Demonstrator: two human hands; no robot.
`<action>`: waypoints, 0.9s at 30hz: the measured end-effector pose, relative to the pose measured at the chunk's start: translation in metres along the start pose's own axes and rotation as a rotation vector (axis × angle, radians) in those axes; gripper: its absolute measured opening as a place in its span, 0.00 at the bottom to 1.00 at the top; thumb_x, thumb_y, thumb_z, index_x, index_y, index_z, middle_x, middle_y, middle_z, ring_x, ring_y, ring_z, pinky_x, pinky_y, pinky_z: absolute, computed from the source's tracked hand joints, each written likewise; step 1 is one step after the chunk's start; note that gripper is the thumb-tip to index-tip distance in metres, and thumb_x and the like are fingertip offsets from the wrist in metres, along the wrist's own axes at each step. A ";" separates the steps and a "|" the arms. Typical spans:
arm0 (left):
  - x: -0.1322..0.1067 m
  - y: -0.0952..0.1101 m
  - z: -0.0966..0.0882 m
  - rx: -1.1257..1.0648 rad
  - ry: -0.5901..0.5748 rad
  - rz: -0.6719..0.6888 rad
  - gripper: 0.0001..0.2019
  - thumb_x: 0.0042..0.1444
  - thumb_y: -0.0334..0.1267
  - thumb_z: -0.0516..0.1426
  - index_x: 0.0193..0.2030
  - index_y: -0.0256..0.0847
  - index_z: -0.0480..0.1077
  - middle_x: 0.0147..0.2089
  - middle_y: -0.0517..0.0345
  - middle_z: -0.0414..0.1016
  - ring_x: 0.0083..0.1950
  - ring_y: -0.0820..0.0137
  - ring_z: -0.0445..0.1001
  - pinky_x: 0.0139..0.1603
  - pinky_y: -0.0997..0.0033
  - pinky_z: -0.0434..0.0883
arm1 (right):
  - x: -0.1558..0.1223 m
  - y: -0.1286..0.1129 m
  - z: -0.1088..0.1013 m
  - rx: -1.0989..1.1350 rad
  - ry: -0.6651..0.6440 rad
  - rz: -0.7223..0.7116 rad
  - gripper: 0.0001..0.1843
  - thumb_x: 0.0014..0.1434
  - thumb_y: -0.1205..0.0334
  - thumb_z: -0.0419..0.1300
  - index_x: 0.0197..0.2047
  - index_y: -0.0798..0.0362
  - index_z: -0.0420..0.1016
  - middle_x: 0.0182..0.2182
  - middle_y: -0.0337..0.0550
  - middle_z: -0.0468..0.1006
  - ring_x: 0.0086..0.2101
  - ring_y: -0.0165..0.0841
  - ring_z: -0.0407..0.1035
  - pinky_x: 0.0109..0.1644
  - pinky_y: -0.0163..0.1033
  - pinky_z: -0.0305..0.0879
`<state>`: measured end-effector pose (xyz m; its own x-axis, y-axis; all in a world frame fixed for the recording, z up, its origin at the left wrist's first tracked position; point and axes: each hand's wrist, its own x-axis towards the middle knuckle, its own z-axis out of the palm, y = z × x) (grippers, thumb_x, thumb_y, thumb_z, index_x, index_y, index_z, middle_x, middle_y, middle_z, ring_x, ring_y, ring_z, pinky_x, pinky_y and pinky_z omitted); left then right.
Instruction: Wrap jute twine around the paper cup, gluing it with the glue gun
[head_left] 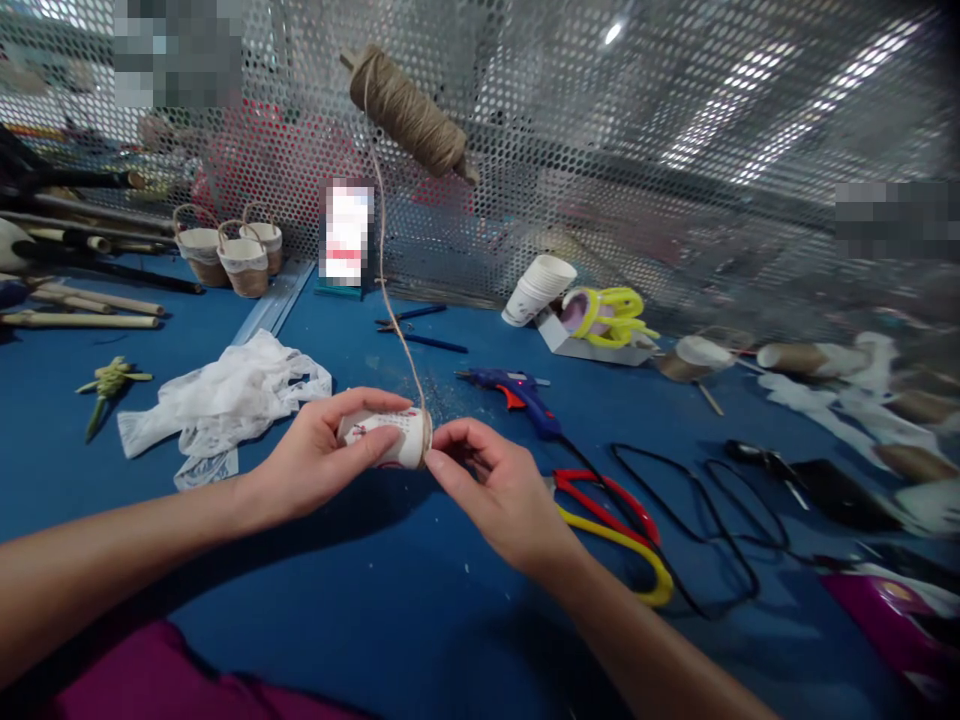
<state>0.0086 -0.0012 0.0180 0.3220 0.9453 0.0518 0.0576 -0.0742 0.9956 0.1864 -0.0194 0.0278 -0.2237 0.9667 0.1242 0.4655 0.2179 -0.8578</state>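
Observation:
My left hand (322,450) is wrapped round a white paper cup (397,440) with red print, which lies on its side above the table. Brown twine (427,435) circles the cup's right end. From there a single strand (386,280) runs up to a twine spool (409,110) on the mesh wall. At the twined end, my right hand (487,475) has its thumb and forefinger closed against the cup's edge; a bit of twine may be between them, but I cannot make it out.
A glue gun (517,390) and red-yellow scissors (622,530) lie to the right, with a black cable (697,490). White lace (232,400) lies left. Behind stand small twine baskets (244,262), pliers (420,330), stacked paper cups (536,290) and a phone (345,235).

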 end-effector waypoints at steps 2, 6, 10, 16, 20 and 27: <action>0.000 0.001 0.002 -0.044 0.001 -0.041 0.14 0.50 0.37 0.57 0.43 0.35 0.70 0.33 0.57 0.74 0.28 0.77 0.69 0.30 0.80 0.67 | 0.000 0.000 0.001 -0.002 0.011 0.018 0.03 0.51 0.63 0.55 0.29 0.52 0.66 0.24 0.37 0.71 0.26 0.28 0.65 0.31 0.34 0.64; 0.001 0.002 0.002 -0.142 0.000 -0.167 0.14 0.49 0.37 0.58 0.43 0.34 0.69 0.30 0.59 0.73 0.27 0.77 0.70 0.29 0.80 0.68 | 0.001 -0.001 0.003 0.032 0.009 0.061 0.02 0.50 0.63 0.55 0.28 0.52 0.66 0.23 0.37 0.71 0.25 0.28 0.65 0.31 0.34 0.65; 0.002 0.002 0.002 -0.188 0.007 -0.208 0.13 0.49 0.36 0.58 0.42 0.35 0.68 0.30 0.60 0.73 0.26 0.77 0.70 0.28 0.81 0.68 | 0.001 -0.001 0.005 0.050 0.012 0.081 0.03 0.48 0.63 0.55 0.28 0.53 0.67 0.23 0.38 0.71 0.25 0.28 0.65 0.30 0.34 0.65; 0.001 0.000 0.003 -0.166 0.005 -0.182 0.13 0.49 0.37 0.58 0.43 0.35 0.68 0.32 0.59 0.73 0.28 0.77 0.71 0.29 0.80 0.69 | 0.000 0.000 0.007 0.010 0.043 0.060 0.03 0.46 0.64 0.56 0.27 0.53 0.67 0.22 0.38 0.72 0.24 0.28 0.66 0.30 0.34 0.65; 0.000 0.002 0.004 -0.168 -0.006 -0.181 0.12 0.50 0.36 0.57 0.42 0.34 0.68 0.30 0.60 0.73 0.27 0.78 0.71 0.28 0.82 0.69 | -0.001 0.002 0.008 -0.019 0.063 0.037 0.02 0.47 0.64 0.56 0.27 0.53 0.67 0.22 0.38 0.72 0.23 0.28 0.66 0.29 0.34 0.65; 0.001 0.005 0.003 -0.130 -0.005 -0.193 0.13 0.50 0.36 0.57 0.42 0.35 0.69 0.33 0.58 0.74 0.28 0.76 0.72 0.29 0.79 0.69 | -0.001 0.002 0.008 -0.042 0.062 0.040 0.02 0.47 0.64 0.56 0.26 0.53 0.67 0.21 0.38 0.72 0.22 0.27 0.65 0.28 0.34 0.65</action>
<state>0.0123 -0.0022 0.0228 0.3211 0.9366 -0.1406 -0.0038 0.1497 0.9887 0.1809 -0.0212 0.0222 -0.1512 0.9810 0.1219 0.5085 0.1829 -0.8414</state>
